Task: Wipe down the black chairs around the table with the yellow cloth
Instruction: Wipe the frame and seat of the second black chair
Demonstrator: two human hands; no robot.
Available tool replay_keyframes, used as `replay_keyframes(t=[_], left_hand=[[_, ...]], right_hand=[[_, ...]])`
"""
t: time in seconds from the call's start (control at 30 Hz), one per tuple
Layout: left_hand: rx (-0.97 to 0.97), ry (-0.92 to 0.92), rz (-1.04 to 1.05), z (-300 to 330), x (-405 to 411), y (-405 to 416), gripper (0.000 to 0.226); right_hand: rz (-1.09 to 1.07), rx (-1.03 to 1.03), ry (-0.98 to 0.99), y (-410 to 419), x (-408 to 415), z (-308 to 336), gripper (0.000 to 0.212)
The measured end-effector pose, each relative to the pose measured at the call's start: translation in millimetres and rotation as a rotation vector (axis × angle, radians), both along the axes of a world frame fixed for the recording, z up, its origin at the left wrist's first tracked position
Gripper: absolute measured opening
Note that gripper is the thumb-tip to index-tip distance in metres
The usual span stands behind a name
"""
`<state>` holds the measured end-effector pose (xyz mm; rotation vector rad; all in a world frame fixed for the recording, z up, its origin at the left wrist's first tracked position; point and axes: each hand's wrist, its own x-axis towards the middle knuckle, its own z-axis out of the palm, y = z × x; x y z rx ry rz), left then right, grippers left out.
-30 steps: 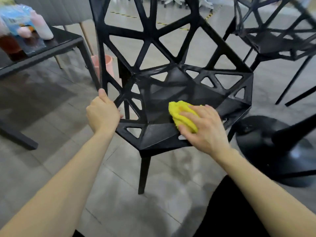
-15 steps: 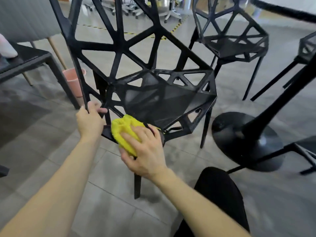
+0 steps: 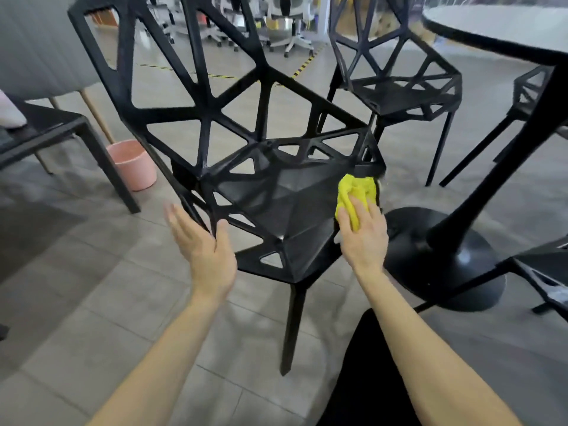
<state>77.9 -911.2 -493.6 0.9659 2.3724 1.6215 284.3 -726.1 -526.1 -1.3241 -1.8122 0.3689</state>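
Now the left hand (image 3: 205,251) is off the chair frame it gripped 0.5 s ago: fingers straight & spread, palm turned inward, holding nothing, just beside the seat's front-left corner w/ the thumb tip near a strut; can't tell if it touches. The right hand (image 3: 365,238) has gone from the seat's front-left edge across to the right edge, pressing the crumpled bright-yellow cloth (image 3: 356,195) down w/ fairly flat fingers laid over it. Cloth sits at the seat's right rim, just under the right-side lattice, bunched into a lump that sticks out ahead of the fingertips.

The black plastic lattice chair (image 3: 276,207) has a solid faceted seat w/ a slight sheen, triangular cut-outs in back & sides, thin tapered legs; it stands upright on grey floor tiles. View has also swung: a second black lattice chair (image 3: 399,96) is behind it to the right, & the round table top w/ black rim (image 3: 491,29) on its black pedestal base (image 3: 445,259) shows at right. A pink bucket (image 3: 132,164) stands on the floor at left, beside a black side table (image 3: 61,130).
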Motion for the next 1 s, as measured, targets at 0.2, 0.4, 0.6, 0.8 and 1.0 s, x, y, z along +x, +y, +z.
replay_keyframes(t=[0.2,0.4,0.6,0.8,1.0], left_hand=[[-0.395,1.209,-0.553,53,-107,-2,0.051],[-0.266,1.305,-0.377,44,-103,22,0.041],[-0.257,1.283,-0.238,32,-54,36,0.045],[-0.303,1.299,-0.332,42,8,71,0.083],[-0.555,1.343,-0.708,60,14,80,0.104]], right_hand=[[0.588,0.281,-0.248,-88,-29,15,0.036],[0.650,0.318,-0.322,-38,-19,19,0.037],[0.423,-0.059,-0.659,79,-26,67,0.053],[0.385,-0.070,-0.742,112,-4,76,0.050],[0.379,-0.269,-0.775,99,25,106,0.053]])
